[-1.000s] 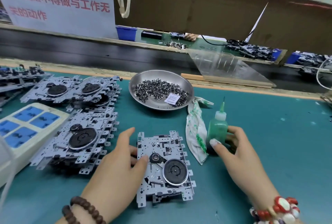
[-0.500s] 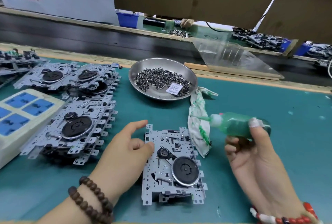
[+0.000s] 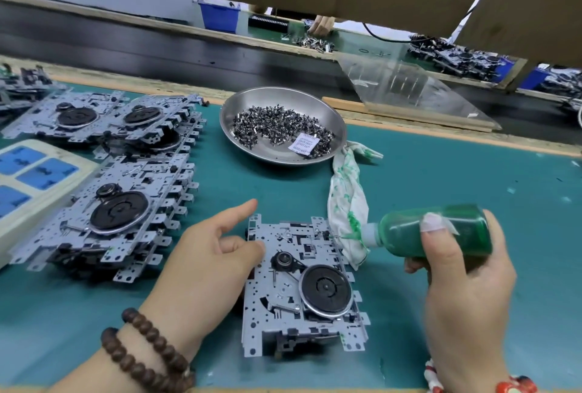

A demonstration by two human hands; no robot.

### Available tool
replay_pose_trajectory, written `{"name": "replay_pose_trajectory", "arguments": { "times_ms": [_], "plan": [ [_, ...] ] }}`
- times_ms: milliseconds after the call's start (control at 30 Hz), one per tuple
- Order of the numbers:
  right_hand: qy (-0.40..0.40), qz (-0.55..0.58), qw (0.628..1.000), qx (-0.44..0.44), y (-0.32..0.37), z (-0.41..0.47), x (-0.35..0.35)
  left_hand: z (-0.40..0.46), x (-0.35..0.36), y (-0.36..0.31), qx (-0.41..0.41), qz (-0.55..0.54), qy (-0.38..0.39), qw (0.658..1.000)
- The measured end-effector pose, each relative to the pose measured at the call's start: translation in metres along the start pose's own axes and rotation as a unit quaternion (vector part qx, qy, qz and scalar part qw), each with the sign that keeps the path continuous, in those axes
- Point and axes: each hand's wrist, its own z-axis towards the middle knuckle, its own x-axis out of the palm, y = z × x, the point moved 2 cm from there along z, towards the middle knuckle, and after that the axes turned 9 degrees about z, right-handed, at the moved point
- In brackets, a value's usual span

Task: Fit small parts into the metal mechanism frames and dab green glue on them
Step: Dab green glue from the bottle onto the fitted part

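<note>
Head view, grey metal frame (image 3: 302,285), black flywheel (image 3: 326,286)

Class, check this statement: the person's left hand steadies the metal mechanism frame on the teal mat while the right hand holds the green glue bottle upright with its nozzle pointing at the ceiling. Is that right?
Not quite. In the head view the translucent green glue bottle lies tipped sideways in the right hand, its nozzle pointing left at the grey metal mechanism frame. The rest holds: the left hand steadies that frame on the teal mat.

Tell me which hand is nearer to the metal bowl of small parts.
Left. The left hand lies just below the bowl, its forefinger pointing toward it. The right hand, holding the glue bottle, is farther right.
</note>
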Motion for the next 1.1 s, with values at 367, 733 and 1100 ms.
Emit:
{"name": "replay_pose_trajectory", "arguments": {
  "times_ms": [367, 733, 1100],
  "plan": [
    [0.003, -0.044, 0.999, -0.022, 0.0013, -0.0021, 0.0012, -0.0018, 0.0006, -0.0028, -0.003, 0.001, 0.0, 1.0],
    [0.006, -0.061, 0.997, -0.036, 0.0012, -0.0038, 0.0008, -0.0028, 0.0013, -0.0036, -0.001, 0.004, 0.005, 1.0],
    [0.0, -0.076, 0.996, -0.051, 0.0009, -0.0047, 0.0008, -0.0027, 0.0021, -0.0013, 0.004, -0.003, -0.003, 1.0]
  ]
}}
